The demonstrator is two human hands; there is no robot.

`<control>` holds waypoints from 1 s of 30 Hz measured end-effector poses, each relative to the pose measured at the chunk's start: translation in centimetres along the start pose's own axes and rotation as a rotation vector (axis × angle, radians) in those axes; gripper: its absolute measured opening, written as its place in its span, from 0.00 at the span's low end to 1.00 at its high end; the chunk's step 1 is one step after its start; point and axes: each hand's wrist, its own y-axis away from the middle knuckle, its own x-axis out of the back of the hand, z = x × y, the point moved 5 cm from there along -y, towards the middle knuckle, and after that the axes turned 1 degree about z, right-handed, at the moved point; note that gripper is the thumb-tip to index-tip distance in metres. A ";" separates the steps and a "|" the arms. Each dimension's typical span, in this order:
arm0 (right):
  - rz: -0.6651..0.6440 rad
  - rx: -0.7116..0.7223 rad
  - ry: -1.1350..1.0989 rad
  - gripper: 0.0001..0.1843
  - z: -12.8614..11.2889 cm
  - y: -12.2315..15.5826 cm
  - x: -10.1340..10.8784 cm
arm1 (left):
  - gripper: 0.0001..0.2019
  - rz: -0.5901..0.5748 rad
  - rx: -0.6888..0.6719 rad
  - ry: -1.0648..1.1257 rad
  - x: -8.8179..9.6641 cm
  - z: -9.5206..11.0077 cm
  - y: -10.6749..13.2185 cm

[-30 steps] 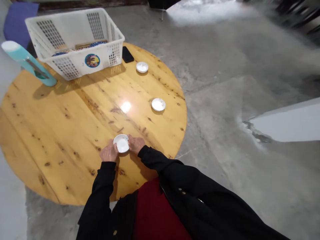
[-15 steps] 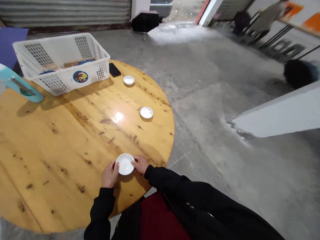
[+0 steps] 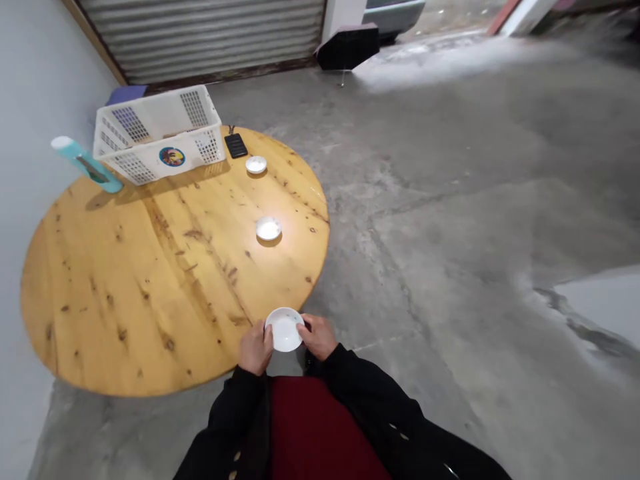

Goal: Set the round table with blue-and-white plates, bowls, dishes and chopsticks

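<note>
A small white dish (image 3: 285,330) with faint marks near its rim is held between my two hands, just off the near right edge of the round wooden table (image 3: 150,267). My left hand (image 3: 257,348) grips its left rim, the thumb on top. On the right rim, my right hand (image 3: 319,336) is closed with its thumb inside the edge. My fingers under the dish are hidden. Two similar objects rest on the table, a white dish (image 3: 269,229) in the middle right and another white dish (image 3: 256,165) farther back.
At the back of the table stand a white plastic basket (image 3: 150,162), a black phone (image 3: 236,145) and a turquoise bottle-like container (image 3: 93,168). An open black umbrella (image 3: 349,48) lies on the concrete floor (image 3: 425,200). A wall (image 3: 45,100) borders the left.
My view has shifted, showing the left wall and the table's whole left side. Both hands have moved the dish from above the tabletop to just beyond its edge.
</note>
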 end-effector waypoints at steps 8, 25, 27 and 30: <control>0.041 -0.204 -0.182 0.19 8.9 3.8 10.6 | 0.13 -0.077 -0.082 0.175 -4.5 13.0 -0.6; -0.159 0.075 -0.050 0.18 2.6 -20.1 13.1 | 0.16 0.309 0.228 0.448 2.7 11.8 -15.5; -0.175 0.117 0.003 0.17 1.1 -23.0 12.5 | 0.17 0.341 0.269 0.414 4.0 11.0 -17.3; -0.169 0.164 0.085 0.16 -0.7 -26.7 11.4 | 0.18 0.365 0.329 0.366 5.4 9.8 -19.9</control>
